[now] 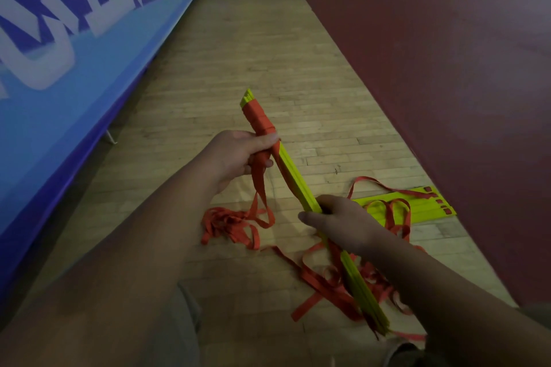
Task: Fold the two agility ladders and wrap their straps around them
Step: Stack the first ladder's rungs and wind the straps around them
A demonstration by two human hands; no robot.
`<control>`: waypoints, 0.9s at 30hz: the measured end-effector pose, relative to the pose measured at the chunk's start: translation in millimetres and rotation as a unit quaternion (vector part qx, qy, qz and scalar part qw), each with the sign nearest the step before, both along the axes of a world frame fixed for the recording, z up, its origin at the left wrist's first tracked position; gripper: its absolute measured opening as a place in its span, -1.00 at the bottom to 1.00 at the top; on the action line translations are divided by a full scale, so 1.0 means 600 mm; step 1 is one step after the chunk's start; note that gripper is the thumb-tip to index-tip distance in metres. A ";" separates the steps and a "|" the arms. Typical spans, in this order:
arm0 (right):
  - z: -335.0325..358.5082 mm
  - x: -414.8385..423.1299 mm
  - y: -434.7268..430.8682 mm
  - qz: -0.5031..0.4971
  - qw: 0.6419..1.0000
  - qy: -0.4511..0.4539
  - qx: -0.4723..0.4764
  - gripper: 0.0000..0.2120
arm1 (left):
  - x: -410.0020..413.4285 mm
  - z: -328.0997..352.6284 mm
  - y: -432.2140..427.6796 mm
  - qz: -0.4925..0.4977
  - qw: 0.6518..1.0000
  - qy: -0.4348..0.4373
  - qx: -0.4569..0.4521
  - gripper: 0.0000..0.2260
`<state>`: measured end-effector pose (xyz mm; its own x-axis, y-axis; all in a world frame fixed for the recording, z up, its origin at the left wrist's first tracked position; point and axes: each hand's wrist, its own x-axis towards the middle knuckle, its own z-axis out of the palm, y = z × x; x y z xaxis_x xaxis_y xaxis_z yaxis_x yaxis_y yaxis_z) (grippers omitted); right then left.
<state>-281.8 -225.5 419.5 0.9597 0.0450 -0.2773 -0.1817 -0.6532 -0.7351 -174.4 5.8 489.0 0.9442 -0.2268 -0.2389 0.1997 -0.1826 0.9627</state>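
Between the blue banner (pixel 74 68) on my left and the dark red mat (pixel 447 83) on my right, I have a strip of wooden floor (pixel 253 53) to work in. It narrows toward the top of the view and is widest around the hands. The banner's foot and the mat's edge are the two hard limits.

The first ladder (pixel 295 176) is folded into a yellow stack and held off the floor, slanting from upper left to lower right. Orange strap (pixel 258 119) is wound round its upper end. The left hand (pixel 238 155) has its grip curled round the strap just below those turns, with the thumb laid against the stack. From there the strap drops to a loose heap (pixel 229 225) on the boards. The right hand (pixel 337 220) has its grip closed on the stack at its middle.

The second ladder (pixel 423 205) lies flat on the floor, just beside the mat's edge, with orange loops draped over it.

The right hand's fingers are tucked under the stack, so I cannot see them. My right forearm covers part of the tangle (pixel 325 280) round the stack's lower end, which is dark and hard to read. The second ladder's near end is hidden behind the right hand. The banner's white lettering is blurred and cut off by the frame.
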 end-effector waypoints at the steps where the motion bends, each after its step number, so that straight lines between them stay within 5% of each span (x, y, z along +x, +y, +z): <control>1: 0.003 0.001 -0.002 -0.006 0.999 0.009 0.030 -0.77 | 0.003 -0.001 0.004 -0.002 1.000 0.006 -0.021 -0.80; 6: 0.015 0.006 -0.016 -0.009 0.985 0.051 0.163 -0.87 | 0.013 0.004 0.021 -0.009 0.997 -0.001 -0.078 -0.83; 13: 0.022 0.005 -0.019 0.017 0.990 0.034 0.136 -0.82 | 0.010 -0.002 0.022 -0.021 0.999 -0.008 -0.045 -0.74; 21: 0.009 -0.001 -0.017 -0.017 0.999 0.008 0.031 -0.75 | 0.003 -0.020 0.030 -0.033 0.994 -0.004 0.106 -0.66; 27: 0.000 -0.004 -0.005 -0.027 0.999 -0.016 -0.025 -0.63 | -0.013 -0.017 0.019 -0.002 0.994 -0.012 0.112 -0.69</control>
